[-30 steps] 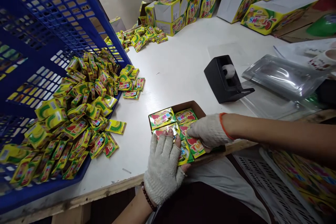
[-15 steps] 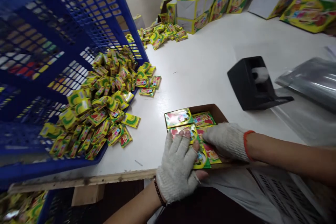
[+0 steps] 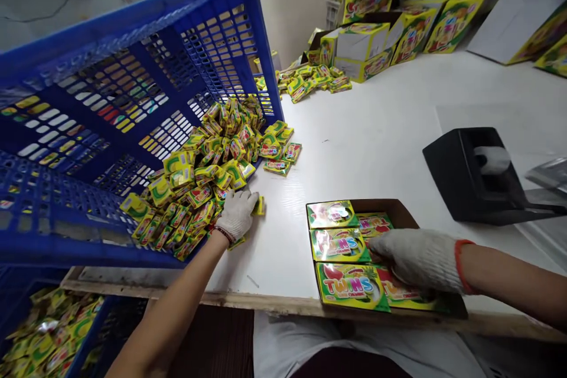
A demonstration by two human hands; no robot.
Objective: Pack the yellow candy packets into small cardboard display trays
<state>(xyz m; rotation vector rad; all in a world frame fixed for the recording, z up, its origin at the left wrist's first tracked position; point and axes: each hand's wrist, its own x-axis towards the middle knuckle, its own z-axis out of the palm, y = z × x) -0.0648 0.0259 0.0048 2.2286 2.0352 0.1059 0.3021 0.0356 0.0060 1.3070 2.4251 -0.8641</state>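
My left hand [image 3: 238, 212], in a white knitted glove with bare fingertips, lies over the near edge of a pile of small yellow-green boxes [image 3: 177, 177] at the blue crate's mouth. Its fingers are apart, and one small box [image 3: 260, 205] sticks out beside them. My right hand [image 3: 416, 257], gloved with an orange cuff, reaches into an open brown carton [image 3: 405, 212]. Its fingers are bent down among the boxes there; their tips are mostly hidden. A left column of upright-printed "TWINS" boxes [image 3: 340, 245] fills that side of the carton, with more boxes under my right hand.
The blue crate [image 3: 261, 41] lies tipped on the white table [image 3: 354, 142]. A black tape dispenser [image 3: 469, 177] stands right, by clear plastic bags [image 3: 549, 236]. Larger printed boxes [image 3: 452, 26] line the back. Another blue bin with small boxes [image 3: 48, 331] is below left.
My left hand has left the carton and moved left to the pile. My right hand stays in the carton. The view has shifted left, and the left column of boxes is now uncovered.
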